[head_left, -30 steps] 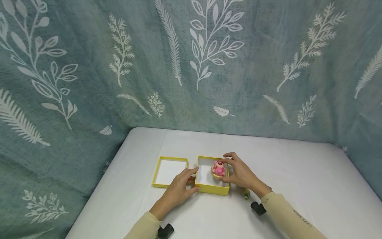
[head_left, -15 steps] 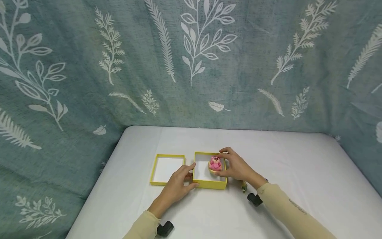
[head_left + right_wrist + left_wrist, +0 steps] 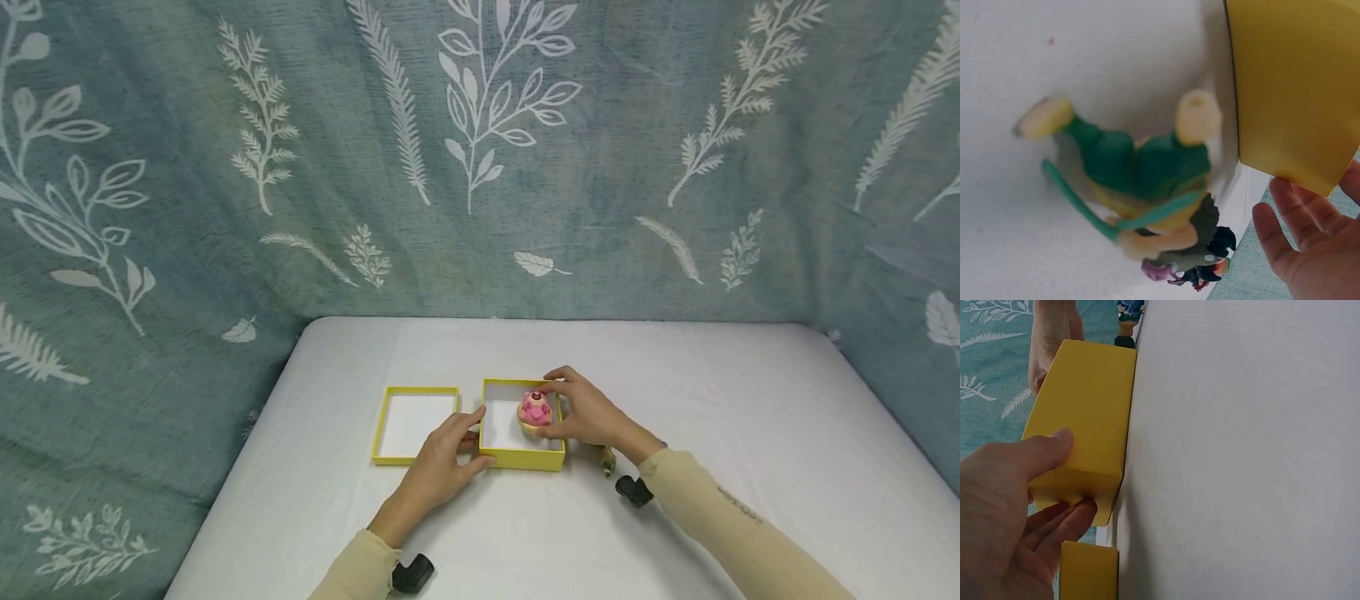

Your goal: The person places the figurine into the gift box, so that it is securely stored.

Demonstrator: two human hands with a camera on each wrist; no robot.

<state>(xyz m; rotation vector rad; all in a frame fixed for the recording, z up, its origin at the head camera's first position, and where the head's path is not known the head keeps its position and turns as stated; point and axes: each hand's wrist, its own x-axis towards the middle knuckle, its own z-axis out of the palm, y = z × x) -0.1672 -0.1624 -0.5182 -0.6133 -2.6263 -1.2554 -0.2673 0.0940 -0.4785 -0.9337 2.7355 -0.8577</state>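
Note:
A shallow yellow box (image 3: 525, 459) with a white inside stands open on the table. My left hand (image 3: 437, 462) grips its near left corner, thumb on the front wall (image 3: 1085, 412) and fingers against the side. Over the right part of the box sits a pink bear figurine (image 3: 536, 408) on a yellowish round base. My right hand (image 3: 583, 414) pinches the bear from the right, forefinger at its top and thumb low down. In the right wrist view that hand (image 3: 1310, 250) shows beside the box wall, with the bear hidden.
A yellow-edged lid (image 3: 396, 460) lies white side up, left of the box. A small figure in green (image 3: 1141, 162) lies on the table right of the box, under my right forearm; darker figures (image 3: 1213, 256) appear beyond it. A patterned curtain (image 3: 480, 167) hangs behind the table.
The head view has shifted a little, so everything sits slightly more left and higher. Both hands, the box and the bear keep nearly the same positions relative to each other.

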